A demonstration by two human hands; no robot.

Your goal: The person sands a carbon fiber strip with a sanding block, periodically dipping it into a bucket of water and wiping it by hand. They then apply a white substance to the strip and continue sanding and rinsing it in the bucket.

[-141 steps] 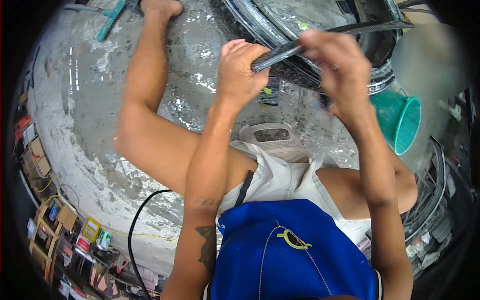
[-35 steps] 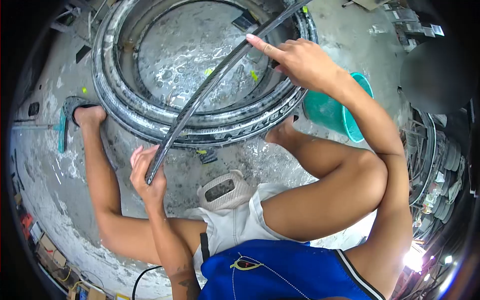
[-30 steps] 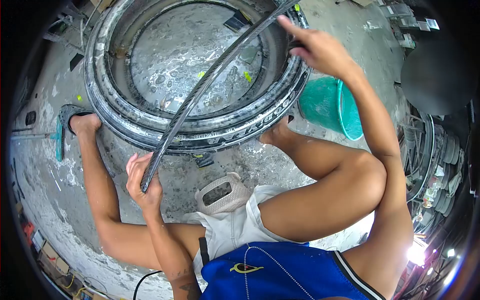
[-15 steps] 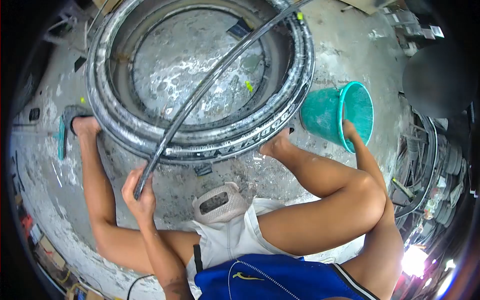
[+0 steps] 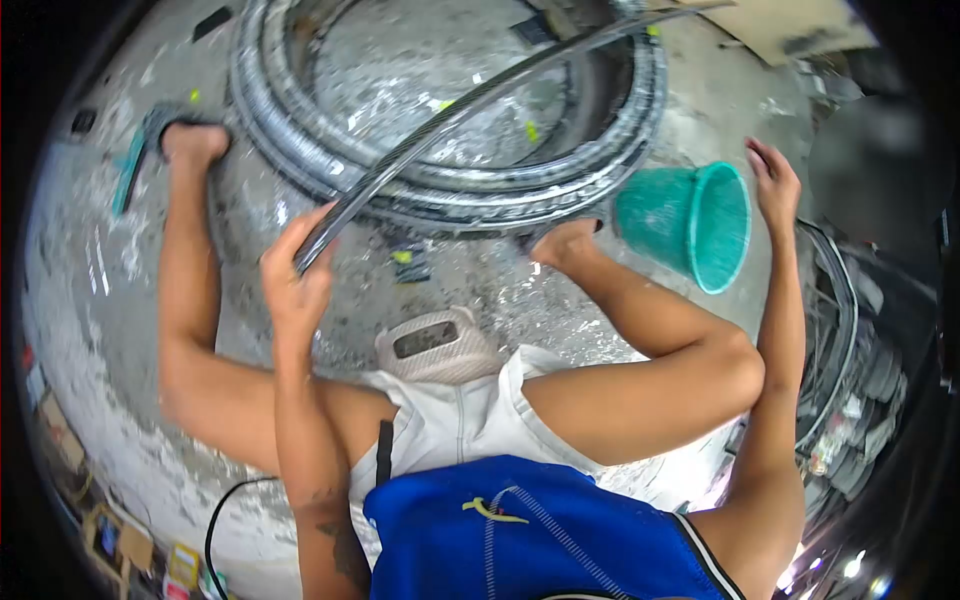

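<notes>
My left hand (image 5: 298,272) is closed around the near end of a long, dark, glossy curved strip (image 5: 430,125), which looks like rubber. The strip slants up to the right, above a large tyre (image 5: 470,215) lying flat on the floor. To the right of the green bucket (image 5: 655,212), my right hand (image 5: 776,190) is raised, apart from the rim. Its fingers are curled, with something dark showing between them that I cannot make out. The bucket leans with its mouth toward the right; what it holds is hidden.
My bare legs spread around the tyre's near side, feet close to it. A pale woven-textured seat (image 5: 435,345) with a slot lies between my thighs. Dark scraps (image 5: 410,265) lie on the wet floor. Cluttered black rings (image 5: 835,320) stand at right, cardboard (image 5: 765,30) at top right.
My right hand has come out of the bucket and up to its right. The left hand has lifted the strip's near end. The tyre sits higher in view as the camera shifted.
</notes>
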